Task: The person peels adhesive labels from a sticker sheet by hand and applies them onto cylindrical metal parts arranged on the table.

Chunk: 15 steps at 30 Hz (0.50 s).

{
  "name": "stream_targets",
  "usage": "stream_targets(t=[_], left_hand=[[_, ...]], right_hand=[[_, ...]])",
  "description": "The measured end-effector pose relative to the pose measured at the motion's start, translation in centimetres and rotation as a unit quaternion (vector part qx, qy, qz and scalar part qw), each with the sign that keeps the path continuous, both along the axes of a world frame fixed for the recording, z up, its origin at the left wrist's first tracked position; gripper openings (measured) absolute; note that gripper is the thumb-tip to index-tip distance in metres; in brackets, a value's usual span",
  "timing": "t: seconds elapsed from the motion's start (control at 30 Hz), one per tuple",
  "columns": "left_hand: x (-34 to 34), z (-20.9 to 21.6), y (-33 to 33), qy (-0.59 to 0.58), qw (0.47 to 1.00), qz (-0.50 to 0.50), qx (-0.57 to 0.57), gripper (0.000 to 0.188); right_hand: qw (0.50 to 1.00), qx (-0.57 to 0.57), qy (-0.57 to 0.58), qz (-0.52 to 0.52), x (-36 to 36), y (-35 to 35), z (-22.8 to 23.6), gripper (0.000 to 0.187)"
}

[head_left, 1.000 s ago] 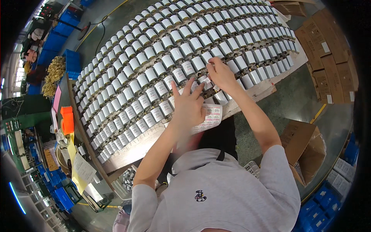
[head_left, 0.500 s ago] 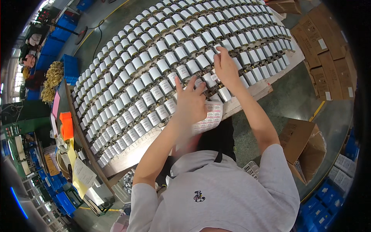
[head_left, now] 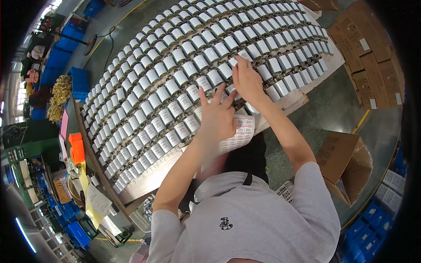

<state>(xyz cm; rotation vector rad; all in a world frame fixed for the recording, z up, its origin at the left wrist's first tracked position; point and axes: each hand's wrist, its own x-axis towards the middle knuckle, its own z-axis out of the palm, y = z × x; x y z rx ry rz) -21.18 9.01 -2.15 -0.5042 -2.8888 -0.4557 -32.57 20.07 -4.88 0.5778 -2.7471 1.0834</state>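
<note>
Rows of white metal cylinders (head_left: 165, 116) lie on a wide board. Those in the near left rows bear printed labels; many farther ones are plain. My left hand (head_left: 217, 116) holds a curled sheet of labels (head_left: 239, 135) against its palm side, its fingers spread over the cylinders at the near edge. Just right of it, my right hand (head_left: 247, 81) bends over a cylinder, its fingers close together and its fingertips at the white surface. Whatever lies beneath those fingers is hidden. Between both hands a white cylinder (head_left: 231, 89) partly shows.
The board's pale wooden edge (head_left: 287, 105) runs along my front. An open cardboard box (head_left: 337, 160) stands on the floor at right, with stacked cartons (head_left: 368, 65) beyond. At left are an orange holder (head_left: 76, 148), papers (head_left: 97, 199) and blue bins (head_left: 80, 79).
My right hand has moved left and slightly down, closer to my left hand. The left hand stays nearly in place with the sheet. The view of the board has shifted slightly.
</note>
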Motion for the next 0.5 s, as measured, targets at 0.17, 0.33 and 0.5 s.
stream_targets(t=[0.17, 0.33, 0.5], left_hand=[[-0.6, -0.3, 1.1, -0.006, 0.999, 0.014, -0.042, 0.026], [-2.5, 1.8, 1.9, -0.07, 0.994, 0.001, -0.081, 0.026], [-0.9, 2.9, 0.6, -0.025, 0.997, 0.001, -0.074, 0.029]], right_hand=[[0.997, 0.052, 0.05, -0.024, 1.1, 0.4, 2.4, 0.025], [0.993, -0.036, 0.087, -0.071, 1.3, 2.1, 2.3, 0.018], [0.974, -0.091, -0.189, 0.086, 2.9, 4.7, 2.8, 0.023]])
